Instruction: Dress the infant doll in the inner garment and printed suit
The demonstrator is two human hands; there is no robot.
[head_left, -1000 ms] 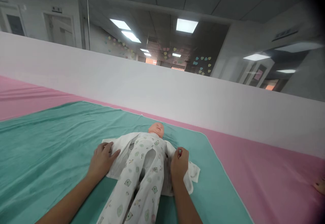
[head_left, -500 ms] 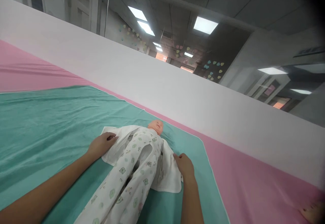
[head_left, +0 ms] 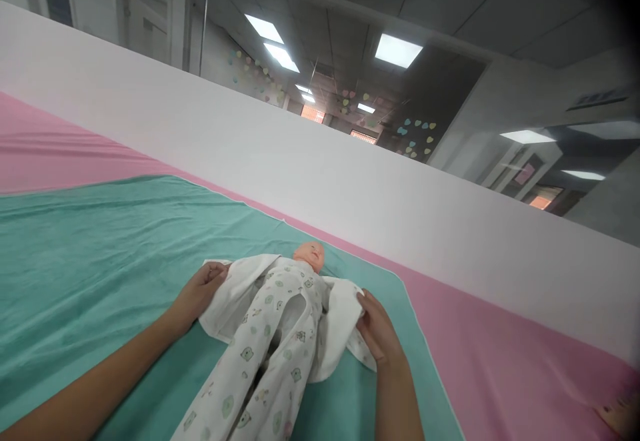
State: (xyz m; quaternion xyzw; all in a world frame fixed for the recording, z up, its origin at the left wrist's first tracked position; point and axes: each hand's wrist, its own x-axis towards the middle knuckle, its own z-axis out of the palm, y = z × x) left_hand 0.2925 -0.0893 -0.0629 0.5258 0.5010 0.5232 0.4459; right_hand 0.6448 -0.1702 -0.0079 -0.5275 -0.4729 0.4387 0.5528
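A baby doll (head_left: 311,255) lies on its back, its head toward the wall. Printed white baby trousers (head_left: 250,354) with green animal motifs stretch over its body and toward me. Spread out on both sides under them is a white baby top (head_left: 336,334), its front panels opened outward. My left hand (head_left: 203,287) is closed in a pinch on the top's left part, near the sleeve. At the opposite side my right hand (head_left: 379,326) pinches the edge of the right panel and lifts it, so the printed face shows beneath. The doll's arms are hidden.
A teal sheet (head_left: 110,247) with wrinkles lies over a pink cover (head_left: 480,321). Behind the doll runs a low white wall (head_left: 320,161), with glass above it reflecting ceiling lights. Part of a bare foot (head_left: 620,417) shows at the lower right edge.
My right hand has moved a little right and raised the edge of the top's right panel. My left hand stays at the left side. The view has tilted slightly.
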